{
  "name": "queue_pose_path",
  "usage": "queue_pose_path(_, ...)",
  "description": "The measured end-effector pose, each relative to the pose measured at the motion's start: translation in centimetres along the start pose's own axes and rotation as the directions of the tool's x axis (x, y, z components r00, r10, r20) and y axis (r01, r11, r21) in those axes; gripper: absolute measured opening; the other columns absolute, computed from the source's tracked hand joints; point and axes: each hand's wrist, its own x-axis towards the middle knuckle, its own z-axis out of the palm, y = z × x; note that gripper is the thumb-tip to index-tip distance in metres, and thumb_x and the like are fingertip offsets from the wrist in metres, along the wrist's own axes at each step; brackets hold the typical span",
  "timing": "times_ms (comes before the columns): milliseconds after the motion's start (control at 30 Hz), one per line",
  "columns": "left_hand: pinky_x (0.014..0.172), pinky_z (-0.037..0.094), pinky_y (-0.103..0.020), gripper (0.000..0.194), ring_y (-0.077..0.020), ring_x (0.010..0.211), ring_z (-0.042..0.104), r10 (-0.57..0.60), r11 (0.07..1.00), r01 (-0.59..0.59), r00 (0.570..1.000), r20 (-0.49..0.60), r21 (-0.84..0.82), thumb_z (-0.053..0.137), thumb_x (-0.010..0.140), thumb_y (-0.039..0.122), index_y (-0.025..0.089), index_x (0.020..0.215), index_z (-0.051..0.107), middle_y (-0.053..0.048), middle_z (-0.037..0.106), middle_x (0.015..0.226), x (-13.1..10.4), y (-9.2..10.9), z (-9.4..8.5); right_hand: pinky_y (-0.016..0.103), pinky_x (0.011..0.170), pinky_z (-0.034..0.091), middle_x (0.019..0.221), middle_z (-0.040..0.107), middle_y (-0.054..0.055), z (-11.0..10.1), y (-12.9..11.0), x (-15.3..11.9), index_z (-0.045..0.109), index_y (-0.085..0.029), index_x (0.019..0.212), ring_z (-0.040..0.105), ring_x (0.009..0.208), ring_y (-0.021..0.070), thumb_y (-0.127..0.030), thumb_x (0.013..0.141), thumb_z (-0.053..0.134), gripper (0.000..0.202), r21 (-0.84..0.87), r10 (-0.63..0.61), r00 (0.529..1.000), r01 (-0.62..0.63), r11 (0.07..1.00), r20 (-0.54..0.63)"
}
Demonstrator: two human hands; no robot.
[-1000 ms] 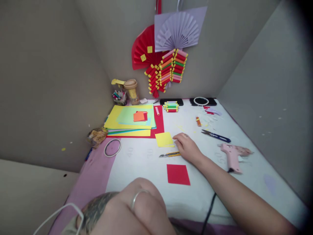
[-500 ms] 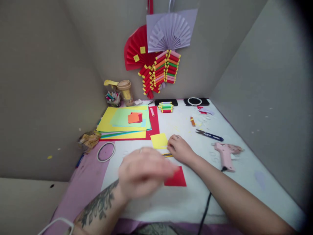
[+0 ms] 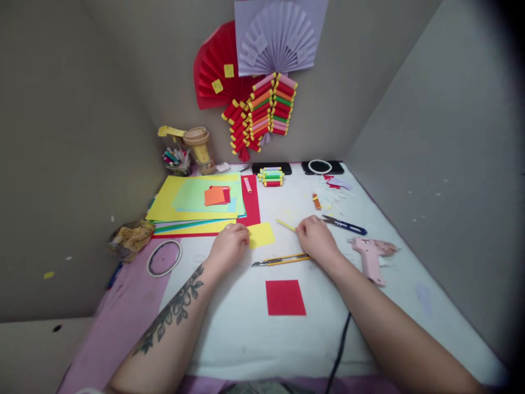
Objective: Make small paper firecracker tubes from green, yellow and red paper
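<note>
Yellow strip [image 3: 285, 225] slants left and slightly away from the right hand [image 3: 316, 237] pinching its near end, while the curled left hand [image 3: 229, 243], grip unclear, touches the yellow sheet [image 3: 262, 234] between them.

You are at a small paper-craft workspace between plain grey walls [image 3: 381, 65]. A pleated red paper fan [image 3: 215, 68], a pleated lilac paper fan [image 3: 283, 38] and strings of multicoloured paper rolls [image 3: 283, 111] hang before you. Your white-and-pink-covered table [image 3: 233, 342] bears stacked coloured paper sheets [image 3: 164, 200], a pale pink glue gun [image 3: 370, 260], a slim yellow craft knife [image 3: 283, 260] and dark blue snips [image 3: 348, 226]. Home or workshop, you cannot tell.
</note>
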Motion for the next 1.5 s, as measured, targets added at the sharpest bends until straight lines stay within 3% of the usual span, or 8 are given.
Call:
queue_pose_path(67, 0.081, 0.045, -0.033, 0.026, -0.0203, 0.090, 0.057, 0.029, 0.999, -0.030, 0.999, 0.029, 0.022, 0.040, 0.081, 0.009, 0.018, 0.084, 0.064, -0.007, 0.065, 0.093, -0.1, 0.5, 0.0, 0.038, 0.079, 0.040, 0.091, 0.060, 0.015, -0.3, 0.3, 0.0, 0.065, -0.014, 0.082, 0.052, 0.090, 0.0272, -0.022, 0.085, 0.047, 0.020, -0.039, 0.023, 0.998, -0.025, 0.999, -0.054)
queue_pose_path(167, 0.081, 0.045, -0.032, 0.023, -0.0204, 0.091, 0.057, 0.097, 0.994, -0.101, 0.992, 0.084, 0.039, 0.044, 0.087, 0.022, 0.018, 0.096, 0.065, -0.008, 0.065, 0.096, -0.4, 1.1, 0.2, 0.038, 0.085, 0.039, 0.100, 0.063, 0.012, -0.8, -0.5, -0.8, 0.068, -0.017, 0.088, 0.051, 0.096, 0.0253, -0.022, 0.087, 0.047, 0.021, 0.039, -0.233, 0.970, 0.236, 0.971, -0.066)
queue_pose_path(267, 0.082, 0.045, -0.032, 0.018, -0.0209, 0.091, 0.057, 0.125, 0.988, -0.135, 0.984, 0.124, 0.075, 0.051, 0.085, 0.027, 0.018, 0.092, 0.066, -0.007, 0.066, 0.095, -0.5, 1.2, 0.5, 0.040, 0.091, 0.037, 0.112, 0.064, 0.006, -1.0, -1.6, -1.9, 0.071, -0.023, 0.084, 0.048, 0.106, 0.0239, -0.026, 0.088, 0.050, 0.021, 0.153, -0.549, 0.835, 0.539, 0.828, 0.026)
queue_pose_path(367, 0.080, 0.046, -0.032, 0.016, -0.0207, 0.089, 0.057, 0.111, 0.985, -0.127, 0.984, 0.136, 0.116, 0.051, 0.085, 0.023, 0.017, 0.088, 0.066, -0.007, 0.067, 0.092, -0.5, 1.1, 0.7, 0.044, 0.093, 0.036, 0.120, 0.063, 0.003, -0.8, -2.2, -2.3, 0.072, -0.026, 0.088, 0.047, 0.110, 0.0244, -0.028, 0.088, 0.052, 0.020, 0.194, -0.636, 0.766, 0.613, 0.766, 0.091)
queue_pose_path(567, 0.080, 0.046, -0.030, 0.016, -0.0196, 0.086, 0.058, 0.119, 0.983, -0.132, 0.988, 0.102, 0.129, 0.050, 0.085, 0.021, 0.017, 0.085, 0.065, -0.007, 0.067, 0.087, -0.5, 1.0, 1.0, 0.045, 0.092, 0.036, 0.116, 0.066, 0.007, -0.5, -2.3, -1.9, 0.067, -0.022, 0.107, 0.050, 0.109, 0.0248, -0.026, 0.090, 0.048, 0.026, 0.185, -0.638, 0.761, 0.615, 0.767, 0.117)
queue_pose_path(767, 0.075, 0.046, -0.029, 0.020, -0.0189, 0.085, 0.058, 0.075, 0.979, -0.086, 0.995, 0.065, 0.183, 0.047, 0.086, 0.020, 0.017, 0.082, 0.066, -0.007, 0.067, 0.086, -0.5, 1.3, 1.4, 0.042, 0.092, 0.034, 0.111, 0.067, 0.008, -0.8, -2.6, -2.2, 0.068, -0.021, 0.102, 0.050, 0.108, 0.0235, -0.025, 0.091, 0.047, 0.024, 0.203, -0.651, 0.752, 0.625, 0.754, 0.104)
queue_pose_path(967, 0.076, 0.046, -0.029, 0.022, -0.0191, 0.086, 0.058, 0.062, 0.993, -0.067, 0.996, 0.059, 0.095, 0.047, 0.086, 0.019, 0.018, 0.080, 0.068, -0.007, 0.066, 0.091, -0.2, 1.0, 1.5, 0.034, 0.086, 0.038, 0.091, 0.066, 0.007, -0.1, -3.5, -1.9, 0.065, -0.019, 0.093, 0.053, 0.094, 0.0197, -0.023, 0.087, 0.054, 0.013, 0.154, -0.522, 0.846, 0.504, 0.850, 0.113)
queue_pose_path(1500, 0.072, 0.046, -0.027, 0.023, -0.0166, 0.078, 0.056, -0.047, 0.993, 0.047, 0.999, 0.003, -0.109, 0.048, 0.081, 0.018, 0.016, 0.067, 0.066, -0.006, 0.058, 0.081, 0.1, 1.2, 1.5, 0.030, 0.085, 0.039, 0.085, 0.060, 0.008, 0.8, -4.0, -1.1, 0.065, -0.015, 0.076, 0.050, 0.088, 0.0191, -0.014, 0.085, 0.050, 0.018, 0.126, -0.447, 0.891, 0.435, 0.891, 0.082)
